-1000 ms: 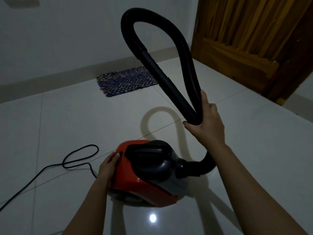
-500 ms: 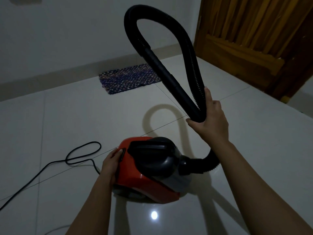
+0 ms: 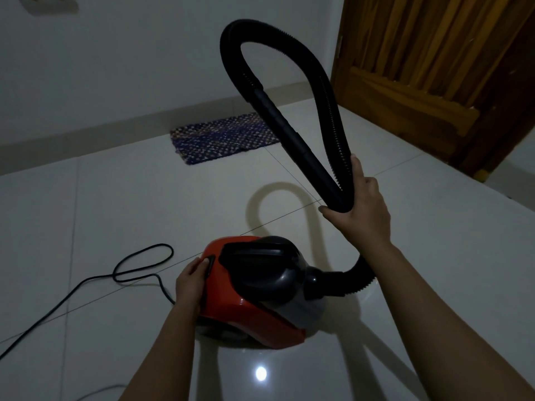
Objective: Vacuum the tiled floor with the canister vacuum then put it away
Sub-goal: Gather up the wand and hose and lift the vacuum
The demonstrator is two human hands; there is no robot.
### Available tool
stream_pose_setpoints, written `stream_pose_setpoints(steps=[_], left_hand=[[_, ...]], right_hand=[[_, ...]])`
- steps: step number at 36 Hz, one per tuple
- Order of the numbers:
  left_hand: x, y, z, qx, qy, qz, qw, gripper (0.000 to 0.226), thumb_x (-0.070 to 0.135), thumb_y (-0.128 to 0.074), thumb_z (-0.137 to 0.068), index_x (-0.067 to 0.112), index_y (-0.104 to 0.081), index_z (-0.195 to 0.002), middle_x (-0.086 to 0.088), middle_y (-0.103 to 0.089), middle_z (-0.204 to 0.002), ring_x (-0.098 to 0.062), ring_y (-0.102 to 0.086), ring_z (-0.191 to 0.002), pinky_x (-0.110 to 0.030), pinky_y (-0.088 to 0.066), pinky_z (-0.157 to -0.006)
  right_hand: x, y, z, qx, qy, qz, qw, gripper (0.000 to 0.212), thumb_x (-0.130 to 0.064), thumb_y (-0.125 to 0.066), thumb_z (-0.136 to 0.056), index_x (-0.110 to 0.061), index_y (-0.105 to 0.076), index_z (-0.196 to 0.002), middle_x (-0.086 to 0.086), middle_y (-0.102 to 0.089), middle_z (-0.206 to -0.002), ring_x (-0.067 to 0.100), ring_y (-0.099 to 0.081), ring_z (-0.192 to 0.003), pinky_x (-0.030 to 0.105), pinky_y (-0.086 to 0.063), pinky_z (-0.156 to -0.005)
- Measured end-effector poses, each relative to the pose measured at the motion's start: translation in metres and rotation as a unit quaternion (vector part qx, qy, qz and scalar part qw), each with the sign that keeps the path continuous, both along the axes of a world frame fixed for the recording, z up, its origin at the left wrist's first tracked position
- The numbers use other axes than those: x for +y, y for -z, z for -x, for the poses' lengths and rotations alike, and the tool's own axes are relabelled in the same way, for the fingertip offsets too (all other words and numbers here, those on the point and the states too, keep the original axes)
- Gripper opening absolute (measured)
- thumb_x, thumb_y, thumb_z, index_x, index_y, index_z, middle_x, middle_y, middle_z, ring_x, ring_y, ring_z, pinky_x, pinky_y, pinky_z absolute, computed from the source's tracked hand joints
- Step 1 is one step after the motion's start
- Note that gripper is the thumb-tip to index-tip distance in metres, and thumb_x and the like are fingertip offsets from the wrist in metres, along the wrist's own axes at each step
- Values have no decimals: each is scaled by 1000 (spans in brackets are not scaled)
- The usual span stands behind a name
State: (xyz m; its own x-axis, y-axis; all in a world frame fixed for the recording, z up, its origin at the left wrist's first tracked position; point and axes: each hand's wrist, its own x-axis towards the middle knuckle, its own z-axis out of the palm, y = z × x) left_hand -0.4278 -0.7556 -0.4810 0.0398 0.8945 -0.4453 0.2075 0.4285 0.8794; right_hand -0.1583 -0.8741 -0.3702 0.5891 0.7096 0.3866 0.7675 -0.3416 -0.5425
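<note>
Red & black canister vacuum [image 3: 252, 290] sits on the tiled floor [image 3: 115, 212], low-centre in view, just in front of the person. L hand [image 3: 189, 283] rests on its rear red end, fingers together & lightly bent against the shell, one fingertip on a small dark switch [image 3: 209, 263] beside the black carry handle [image 3: 257, 253]; it presses rather than grips. R hand [image 3: 362, 209] is raised above & to the right of the vacuum body, fingers & thumb curled tight round the hose [image 3: 328, 105], clamping two runs of it together: the ribbed length and the smooth tube end [image 3: 289, 134]. Above the fist the hose arcs up into a tall teardrop loop in the air. Below the fist the ribbed part passes behind the R forearm & curves down into the socket at the vacuum's front, on the right in view. Hose shadow [image 3: 260, 204] falls as a soft loop on the tiles behind the body. Black power cord [image 3: 139, 267] leaves the vacuum's rear near the L hand, makes one loose loop on the floor, then trails off to the lower-left edge. Bkgd: a blue woven mat [image 3: 223, 137] lies flat by the wall [image 3: 130, 53], well apart from the vacuum; wooden door [image 3: 434, 68] at upper right. A bright light spot [image 3: 260, 373] reflects on the tile btw the two forearms. Room is dim.
</note>
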Motion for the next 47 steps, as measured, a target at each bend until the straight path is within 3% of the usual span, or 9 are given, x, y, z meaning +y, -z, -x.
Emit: stream_pose_setpoints(steps=[8, 13, 19, 21, 24, 27, 31, 35, 47], left_hand=[[-3, 0, -4, 44, 7, -41, 998, 45, 27, -52, -94, 7, -49, -134, -18, -51, -136, -35, -47, -124, -39, -38, -100], [-1, -7, -9, 110, -10, -94, 989, 33, 21, -49, -94, 4, -61, -120, -18, -61, -125, -33, -54, -116, -37, -40, -98], [5, -50, -37, 25, 38, -242, 969, 30, 22, -50, -95, 6, -64, -116, -10, -65, -120, -19, -57, -113, -25, -42, -93], [1, -64, -47, 10, 110, -278, 954, 27, 24, -52, -94, 12, -67, -112, -4, -67, -116, -12, -58, -108, -19, -44, -89], [-5, -70, -55, 35, 255, -285, 923, 20, 39, -59, -88, 31, -70, -103, 9, -69, -110, -6, -62, -104, -28, -49, -96], [-14, -69, -55, 129, 381, -344, 849, 28, 44, -60, -85, 30, -69, -108, 12, -70, -109, -3, -63, -102, -25, -48, -94], [-21, -67, -52, 210, 422, -435, 767, 41, 47, -56, -87, 29, -59, -123, 8, -67, -114, -3, -57, -103, -6, -33, -80], [-20, -62, -51, 253, 444, -471, 719, 50, 53, -53, -86, 29, -51, -130, 5, -64, -108, -11, -57, -99, -17, -33, -81], [-3, -90, -61, 295, 542, -393, 682, 47, 43, -52, -91, 30, -44, -136, 2, -58, -126, -16, -55, -111, -19, -34, -79]], right_hand=[[-2, 1, 1, -5, 0, 2, 1000, 106, -39, -77, -72, -30, -9, -154, 12, -47, -118, 27, -53, -97, 33, -43, -74], [-4, 0, -3, 8, -2, 3, 1000, 107, -38, -77, -72, -30, -9, -153, 13, -47, -120, 28, -53, -99, 31, -41, -73], [-7, 1, -6, 21, -1, -1, 1000, 107, -38, -78, -73, -30, -8, -153, 14, -47, -121, 28, -53, -99, 31, -40, -72], [-7, 1, -6, 21, -1, 1, 1000, 107, -38, -78, -73, -31, -7, -153, 14, -47, -122, 29, -53, -100, 32, -41, -73], [-6, 1, -6, 23, -2, 1, 1000, 107, -38, -78, -72, -30, -7, -153, 14, -46, -122, 30, -53, -101, 34, -43, -75], [-6, 1, -7, 26, -3, 0, 1000, 108, -38, -78, -72, -30, -7, -153, 15, -47, -121, 30, -53, -100, 35, -43, -75], [-6, 2, -8, 25, -2, -1, 1000, 108, -38, -78, -72, -30, -8, -153, 15, -47, -121, 30, -53, -100, 34, -42, -74], [-7, 2, -8, 28, -4, 0, 1000, 107, -39, -77, -73, -30, -8, -154, 14, -46, -122, 29, -53, -100, 31, -40, -74], [4, -24, 3, 37, 1, -7, 999, 103, -33, -77, -73, -31, -13, -153, 11, -47, -115, 27, -53, -94, 31, -42, -72]])
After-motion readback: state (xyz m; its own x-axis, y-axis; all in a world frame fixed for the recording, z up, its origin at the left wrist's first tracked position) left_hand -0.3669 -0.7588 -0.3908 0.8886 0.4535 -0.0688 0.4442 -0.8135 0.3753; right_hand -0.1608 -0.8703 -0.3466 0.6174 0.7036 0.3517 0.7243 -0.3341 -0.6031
